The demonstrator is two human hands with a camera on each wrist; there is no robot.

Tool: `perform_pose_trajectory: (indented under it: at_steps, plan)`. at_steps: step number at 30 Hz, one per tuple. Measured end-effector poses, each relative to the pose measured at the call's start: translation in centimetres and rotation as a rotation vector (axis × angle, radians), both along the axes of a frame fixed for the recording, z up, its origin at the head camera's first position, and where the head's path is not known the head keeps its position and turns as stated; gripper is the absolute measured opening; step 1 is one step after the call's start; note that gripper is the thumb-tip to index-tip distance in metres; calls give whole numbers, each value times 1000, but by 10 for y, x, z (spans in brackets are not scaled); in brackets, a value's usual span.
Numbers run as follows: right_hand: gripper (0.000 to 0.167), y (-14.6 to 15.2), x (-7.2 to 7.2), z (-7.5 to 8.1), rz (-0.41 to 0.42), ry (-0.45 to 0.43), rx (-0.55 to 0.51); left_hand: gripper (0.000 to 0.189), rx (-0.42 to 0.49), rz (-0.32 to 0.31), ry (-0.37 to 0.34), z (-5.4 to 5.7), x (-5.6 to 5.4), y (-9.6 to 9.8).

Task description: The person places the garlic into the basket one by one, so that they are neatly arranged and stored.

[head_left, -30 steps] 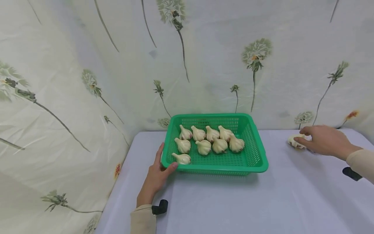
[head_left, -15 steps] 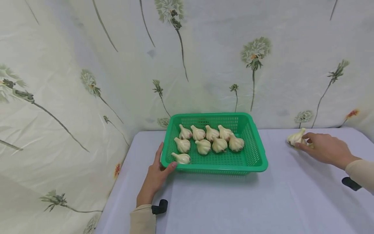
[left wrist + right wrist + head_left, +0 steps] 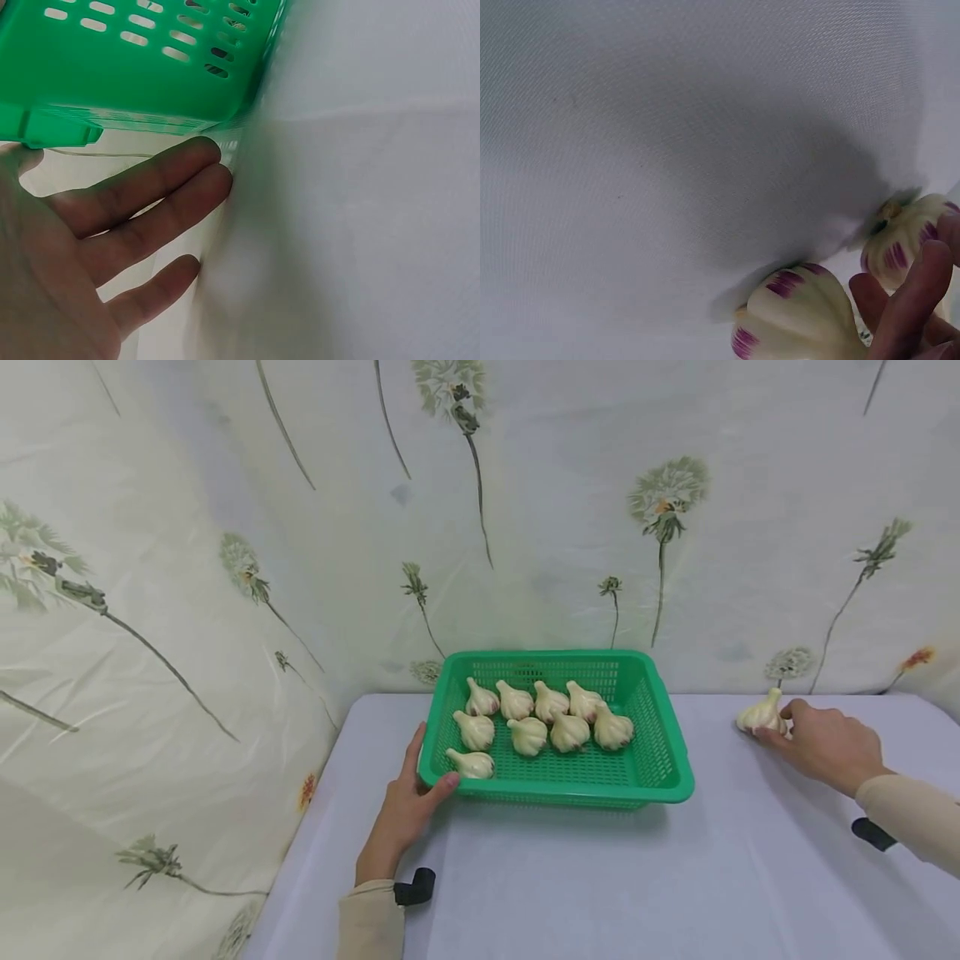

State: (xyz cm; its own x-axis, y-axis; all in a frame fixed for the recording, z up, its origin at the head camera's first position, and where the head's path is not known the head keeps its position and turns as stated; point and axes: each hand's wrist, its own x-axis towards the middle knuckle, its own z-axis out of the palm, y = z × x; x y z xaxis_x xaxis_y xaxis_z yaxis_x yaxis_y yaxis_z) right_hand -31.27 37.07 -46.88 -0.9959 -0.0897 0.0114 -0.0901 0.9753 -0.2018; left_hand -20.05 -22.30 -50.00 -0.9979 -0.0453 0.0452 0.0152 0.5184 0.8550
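At the right of the table in the head view, my right hand [image 3: 836, 747] holds its thumb and forefinger against a cream garlic bulb [image 3: 759, 716] whose stem points up. Two purple-streaked bulbs show in the right wrist view: a nearer garlic bulb [image 3: 802, 315] beside the fingers and a farther one [image 3: 896, 251] partly covered by fingertips. The nearer one is mostly hidden in the head view. My left hand [image 3: 405, 810] rests at the front-left corner of a green plastic basket [image 3: 570, 792], thumb on its rim. In the left wrist view, several of its fingers [image 3: 161, 225] extend straight below the basket wall.
Inside the basket lie several garlic bulbs [image 3: 528, 737], bunched toward the left and back. A white cloth covers the table [image 3: 570, 885]. Behind it hangs a pale dandelion-printed sheet [image 3: 540, 527], which also runs along the left side.
My right hand has come down from above the right-hand garlic bulb to its right side, its thumb and forefinger now against it. My left hand and the basket stay in place.
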Motion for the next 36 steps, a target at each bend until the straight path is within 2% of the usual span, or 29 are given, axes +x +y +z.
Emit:
perform_pose_trajectory:
  at_steps: [3, 6, 12, 15, 21, 28, 36]
  plan:
    - [65, 0, -1, -3, -10, -14, -14, 90, -2, 1, -3, 0, 0, 0]
    - [68, -3, -2, -5, -27, -27, -24, 90, -4, 3, -6, 1, 0, 0]
    - [94, -11, -7, -10, -97, -48, -37, 89, -5, 6, -10, 1, 0, -1]
    - [102, -12, -11, -15, -114, -56, -49, 89, 0, 9, -10, -2, 0, 0]
    - [98, -10, -15, -22, -88, -77, -70, 90, -5, 0, -17, -4, 1, 2]
    - [92, -14, -21, -18, -71, -68, -132, 89, -5, -1, -9, 3, 1, 1]
    - [90, -14, -21, -18, -42, -72, -141, 90, 7, -1, -15, 4, -1, 1]
